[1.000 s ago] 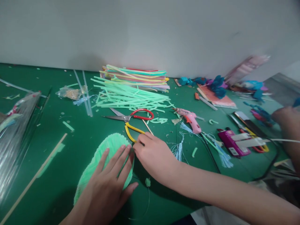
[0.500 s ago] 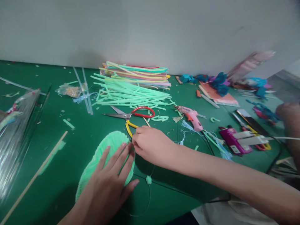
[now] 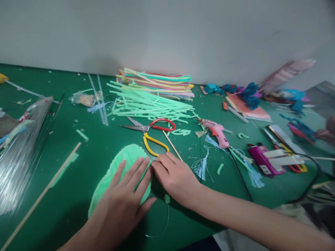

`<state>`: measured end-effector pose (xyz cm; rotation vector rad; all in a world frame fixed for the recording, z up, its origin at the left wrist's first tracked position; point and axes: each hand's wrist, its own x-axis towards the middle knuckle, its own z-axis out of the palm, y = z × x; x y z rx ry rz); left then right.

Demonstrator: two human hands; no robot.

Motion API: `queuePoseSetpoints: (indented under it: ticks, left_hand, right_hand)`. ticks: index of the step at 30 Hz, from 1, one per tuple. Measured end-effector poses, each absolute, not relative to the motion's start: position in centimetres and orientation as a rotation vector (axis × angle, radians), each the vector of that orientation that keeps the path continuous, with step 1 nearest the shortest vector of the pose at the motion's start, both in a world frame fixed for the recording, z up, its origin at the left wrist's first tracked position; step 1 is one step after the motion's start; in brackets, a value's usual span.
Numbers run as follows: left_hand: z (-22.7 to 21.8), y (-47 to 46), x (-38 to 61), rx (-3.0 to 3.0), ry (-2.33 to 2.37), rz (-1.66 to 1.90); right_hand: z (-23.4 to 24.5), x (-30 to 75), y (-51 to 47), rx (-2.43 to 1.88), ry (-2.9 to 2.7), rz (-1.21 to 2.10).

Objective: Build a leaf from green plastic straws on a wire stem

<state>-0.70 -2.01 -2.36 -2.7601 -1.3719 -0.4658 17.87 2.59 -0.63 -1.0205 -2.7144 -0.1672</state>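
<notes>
My left hand (image 3: 124,193) lies flat with spread fingers on a mint-green fuzzy piece (image 3: 104,188) that looks made of pipe cleaners laid side by side. At the right edge of that piece, my right hand (image 3: 176,174) is closed in a pinch; what sits between its fingertips is hidden. Below it, a small green fuzzy knot (image 3: 167,198) is on a thin clear line (image 3: 164,228) that curves over the table. Just beyond the right hand rest scissors (image 3: 144,129) with one red and one yellow handle, blades apart.
Green pipe cleaners (image 3: 151,103) lie in a heap before a multicoloured bundle (image 3: 162,82). A pink glue gun (image 3: 216,132), blue tassels (image 3: 202,167) and a purple power adapter (image 3: 264,160) are at right. A wooden stick (image 3: 42,193) lies at left. Another person's hand (image 3: 327,132) shows at far right.
My right hand has drawn back slightly towards me and right, uncovering the yellow scissor handle. The left hand stays on the green piece. The view has shifted a little left.
</notes>
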Motion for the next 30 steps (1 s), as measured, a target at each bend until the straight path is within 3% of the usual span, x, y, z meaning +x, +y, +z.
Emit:
queuePoseSetpoints:
  ticks: [13, 20, 30]
  left_hand:
    - [-2.5, -2.1, -1.0, -2.815, -1.327, -0.428]
    - [-3.6, -2.0, -1.1, -2.737, -1.271, -0.496]
    - [-2.8, -1.9, -1.1, -2.736, -1.254, -0.472]
  right_hand:
    - [-0.4, 19.1, 1.6, -0.831, -2.864, -0.196]
    - [1.8, 20.0, 4.1, -1.220, -2.392, 0.693]
    - [-0.6, 19.7, 3.5, -0.914, -2.616, 0.184]
